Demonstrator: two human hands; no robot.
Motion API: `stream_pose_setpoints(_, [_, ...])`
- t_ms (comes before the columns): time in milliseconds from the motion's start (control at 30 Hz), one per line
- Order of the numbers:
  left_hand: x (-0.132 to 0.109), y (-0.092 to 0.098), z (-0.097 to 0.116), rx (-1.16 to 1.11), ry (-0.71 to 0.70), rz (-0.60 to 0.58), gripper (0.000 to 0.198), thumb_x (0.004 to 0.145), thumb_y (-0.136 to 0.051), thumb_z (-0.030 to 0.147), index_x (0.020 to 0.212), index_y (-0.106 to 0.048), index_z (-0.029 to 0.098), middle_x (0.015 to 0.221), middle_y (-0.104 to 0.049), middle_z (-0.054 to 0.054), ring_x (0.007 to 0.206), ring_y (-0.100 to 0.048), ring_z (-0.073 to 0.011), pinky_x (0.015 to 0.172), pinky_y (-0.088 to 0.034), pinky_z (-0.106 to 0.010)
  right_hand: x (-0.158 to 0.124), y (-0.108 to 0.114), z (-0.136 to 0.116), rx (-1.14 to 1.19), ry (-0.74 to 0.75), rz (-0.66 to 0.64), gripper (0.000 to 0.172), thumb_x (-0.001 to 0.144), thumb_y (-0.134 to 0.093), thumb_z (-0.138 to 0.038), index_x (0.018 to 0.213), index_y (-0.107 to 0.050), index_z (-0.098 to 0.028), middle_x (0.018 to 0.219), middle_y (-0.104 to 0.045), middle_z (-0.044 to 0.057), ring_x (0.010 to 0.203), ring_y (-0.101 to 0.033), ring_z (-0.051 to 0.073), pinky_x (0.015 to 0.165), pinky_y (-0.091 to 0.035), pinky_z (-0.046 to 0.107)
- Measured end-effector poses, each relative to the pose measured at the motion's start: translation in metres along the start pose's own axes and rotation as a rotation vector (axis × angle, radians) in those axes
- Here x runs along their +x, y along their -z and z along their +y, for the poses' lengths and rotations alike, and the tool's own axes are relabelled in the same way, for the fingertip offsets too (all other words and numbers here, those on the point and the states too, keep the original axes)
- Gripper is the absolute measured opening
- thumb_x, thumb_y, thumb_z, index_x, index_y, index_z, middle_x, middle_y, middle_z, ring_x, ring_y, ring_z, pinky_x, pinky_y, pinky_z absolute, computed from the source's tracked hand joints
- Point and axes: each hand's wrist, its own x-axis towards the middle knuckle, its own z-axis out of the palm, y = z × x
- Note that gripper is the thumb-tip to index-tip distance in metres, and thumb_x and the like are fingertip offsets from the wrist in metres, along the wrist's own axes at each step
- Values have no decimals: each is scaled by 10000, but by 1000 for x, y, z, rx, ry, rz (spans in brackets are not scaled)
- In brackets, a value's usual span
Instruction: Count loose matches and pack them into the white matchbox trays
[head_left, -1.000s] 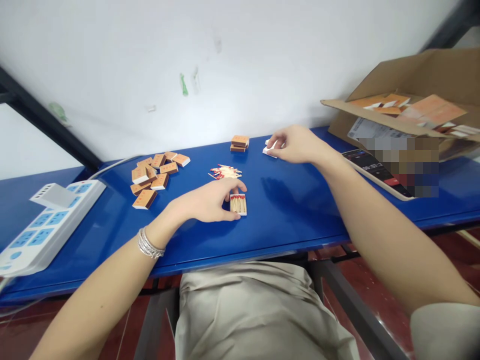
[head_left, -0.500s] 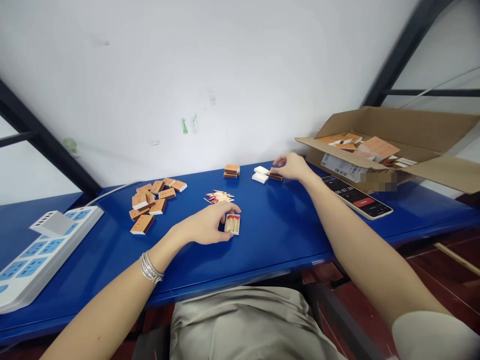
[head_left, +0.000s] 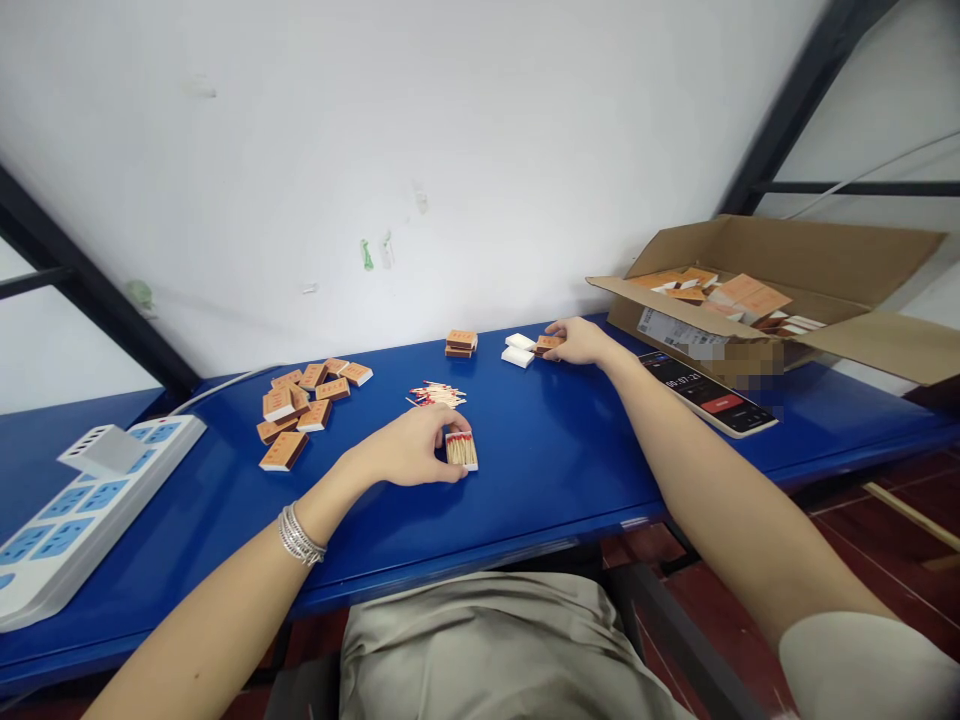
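My left hand grips a small open tray of red-tipped matches lying on the blue table, fingers curled round its left side. Far across the table my right hand pinches an orange matchbox sleeve. Beside it lie two white inner trays. A loose heap of matches lies just beyond the filled tray. A short stack of orange matchboxes stands further back.
A scatter of several orange matchboxes lies at the left. A white and blue power strip sits at the far left edge. A phone and an open cardboard box with orange packs stand at the right.
The camera lifted and turned right after the first frame. My right hand has closed on the orange sleeve beside the white trays. My left hand stays on the match tray.
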Motion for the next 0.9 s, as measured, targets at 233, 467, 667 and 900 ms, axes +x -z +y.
stream_pose_setpoints(233, [1,0,0,25,-10,10,348,671,-714,304,982,-643,163,837,-648,-16,687,-535,-146,631,-432,-278,-9,7,-9,37,-4,92,482,683,-778,-318,1127,-717,-143,1100,-735,117,1008,-678,270,863,-535,340])
stream_pose_setpoints(467, [0,-1,-2,62,7,59,383,677,-716,310,1024,-642,168,917,-655,-33,732,-558,-156,664,-447,-288,-15,12,-17,58,43,128,474,692,-778,-359,1103,-727,-129,1091,-739,119,1012,-680,266,885,-529,331])
stream_pose_setpoints(667, [1,-1,-1,84,-2,63,377,688,-712,314,1029,-635,172,951,-651,-48,785,-576,-179,709,-460,-310,-9,6,-10,43,-21,138,495,667,-794,-367,1094,-724,-127,1107,-732,131,1011,-681,269,873,-537,332])
stream_pose_setpoints(900, [3,-1,0,93,63,150,460,733,-685,450,1084,-591,166,1039,-638,-82,821,-585,-204,740,-472,-357,-9,-2,-13,-22,24,110,576,703,-749,-372,1220,-663,-134,1195,-695,140,1088,-651,290,904,-521,351])
